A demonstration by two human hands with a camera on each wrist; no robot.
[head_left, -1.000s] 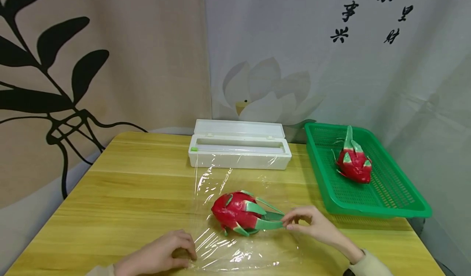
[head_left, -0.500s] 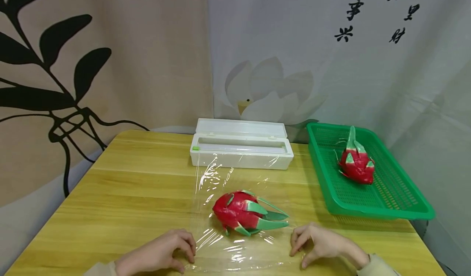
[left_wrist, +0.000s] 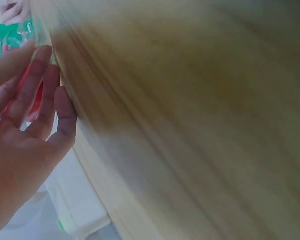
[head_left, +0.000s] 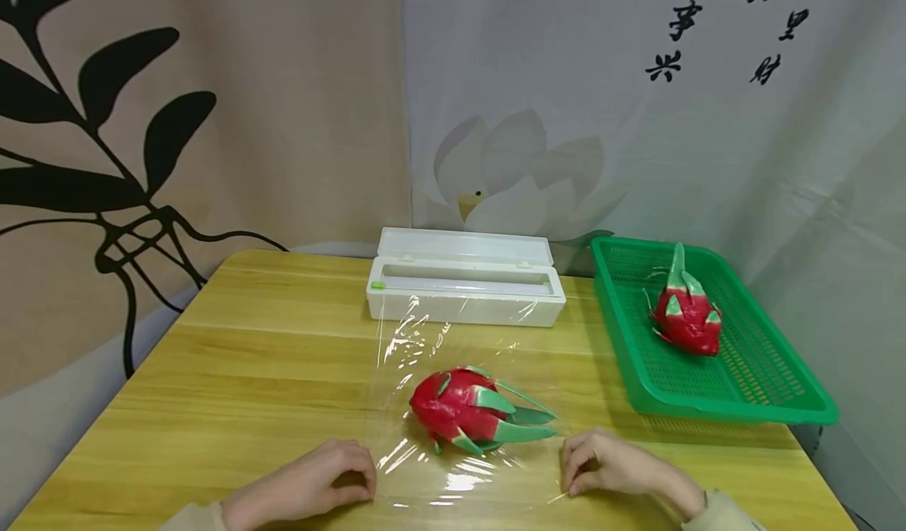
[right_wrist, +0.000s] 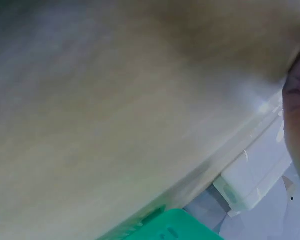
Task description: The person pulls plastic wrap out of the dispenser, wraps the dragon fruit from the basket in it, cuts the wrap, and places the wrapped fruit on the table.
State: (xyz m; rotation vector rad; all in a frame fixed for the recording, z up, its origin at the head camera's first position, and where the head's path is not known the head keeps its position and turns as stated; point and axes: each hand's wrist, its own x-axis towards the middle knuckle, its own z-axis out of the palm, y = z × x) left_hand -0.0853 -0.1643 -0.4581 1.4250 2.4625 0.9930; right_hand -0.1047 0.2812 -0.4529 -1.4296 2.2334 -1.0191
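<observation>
Dragon fruit (head_left: pixel 463 409), red with green scales, lying on clear plastic film (head_left: pixel 462 481) mid-desk (head_left: pixel 283 358), near side of white dispenser box (head_left: pixel 463 309). Left hand (head_left: pixel 322 476) and right hand (head_left: pixel 609 466): each grip pinches film at its near corner. Second dragon fruit (head_left: pixel 688 322): in green plastic basket (head_left: pixel 771 358), far right.

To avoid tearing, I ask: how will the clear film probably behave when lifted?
The clear film is transparent and rippled, so probably floppy and light. The dragon fruit on it may weigh it down; reaching back to the white box, it may pull taut.
</observation>
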